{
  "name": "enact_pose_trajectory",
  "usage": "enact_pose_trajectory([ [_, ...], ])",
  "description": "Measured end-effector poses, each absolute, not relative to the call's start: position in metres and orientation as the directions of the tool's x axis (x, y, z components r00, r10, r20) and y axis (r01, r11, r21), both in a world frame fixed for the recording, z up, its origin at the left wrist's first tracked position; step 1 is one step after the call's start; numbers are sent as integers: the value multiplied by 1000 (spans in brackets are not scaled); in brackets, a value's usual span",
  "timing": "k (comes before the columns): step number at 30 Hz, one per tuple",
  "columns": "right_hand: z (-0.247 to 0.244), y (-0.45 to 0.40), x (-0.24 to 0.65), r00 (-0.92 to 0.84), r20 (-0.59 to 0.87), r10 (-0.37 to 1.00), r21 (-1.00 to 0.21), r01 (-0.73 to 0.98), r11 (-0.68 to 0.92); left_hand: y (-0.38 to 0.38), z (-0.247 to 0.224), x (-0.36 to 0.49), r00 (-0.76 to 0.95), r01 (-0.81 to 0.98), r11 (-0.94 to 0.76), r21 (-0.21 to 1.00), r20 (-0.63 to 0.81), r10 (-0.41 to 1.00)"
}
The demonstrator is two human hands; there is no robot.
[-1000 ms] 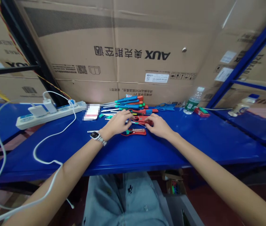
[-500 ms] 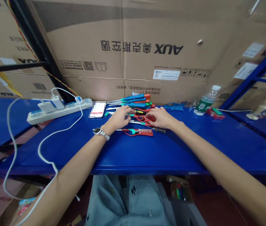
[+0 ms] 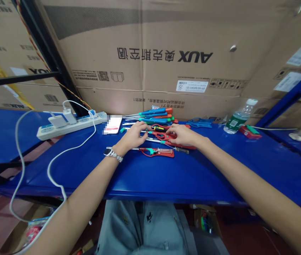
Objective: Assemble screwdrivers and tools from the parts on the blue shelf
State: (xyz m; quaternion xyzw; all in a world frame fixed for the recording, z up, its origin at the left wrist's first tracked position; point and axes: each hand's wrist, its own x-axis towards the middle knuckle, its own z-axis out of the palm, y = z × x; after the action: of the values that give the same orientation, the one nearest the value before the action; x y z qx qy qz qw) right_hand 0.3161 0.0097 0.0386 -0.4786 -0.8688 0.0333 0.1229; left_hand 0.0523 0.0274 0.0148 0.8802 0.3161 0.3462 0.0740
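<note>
My left hand (image 3: 135, 135) has its fingers curled at the metal nozzle end of a red stick lighter (image 3: 161, 135). My right hand (image 3: 180, 135) pinches that lighter's red handle from the right. Against the hands lie more red lighters and a black-and-yellow handle (image 3: 159, 129). Nearer the front edge, another red lighter (image 3: 163, 152) with a green trigger lies flat, a clear-handled small tool (image 3: 181, 150) beside its right end. Behind the hands is a pile of long metal-shafted tools with blue handles (image 3: 154, 112), some orange or green at the ends. My fingers partly hide the held lighter.
A phone (image 3: 113, 124) and a white power strip (image 3: 45, 132) with plugs and cables stand at left. At right are blue clip-like items (image 3: 199, 123), a water bottle (image 3: 237, 120) and a small red box (image 3: 249, 132). A large cardboard box (image 3: 161, 28) backs the blue table (image 3: 193, 177).
The view has shifted slightly. Both hands stay around the same red lighter; more of the red handles under my right hand shows.
</note>
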Motion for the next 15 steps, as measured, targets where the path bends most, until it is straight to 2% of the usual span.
enact_pose_trajectory([
  [4, 41, 10, 320, -575, 215, 789, -26, 804, 593, 24, 13, 56, 601, 509, -803, 310, 539, 589],
  [7, 39, 11, 324, -592, 273, 758, 22, 792, 610, 21, 14, 58, 604, 508, -809, 296, 547, 579],
  [11, 31, 2, 322, -540, 448, 712, -43, 783, 621, 18, 18, 58, 571, 471, -824, 315, 603, 556],
  [15, 20, -20, 310, -471, 626, 622, -130, 723, 678, 15, 22, 53, 593, 361, -847, 390, 605, 531],
])
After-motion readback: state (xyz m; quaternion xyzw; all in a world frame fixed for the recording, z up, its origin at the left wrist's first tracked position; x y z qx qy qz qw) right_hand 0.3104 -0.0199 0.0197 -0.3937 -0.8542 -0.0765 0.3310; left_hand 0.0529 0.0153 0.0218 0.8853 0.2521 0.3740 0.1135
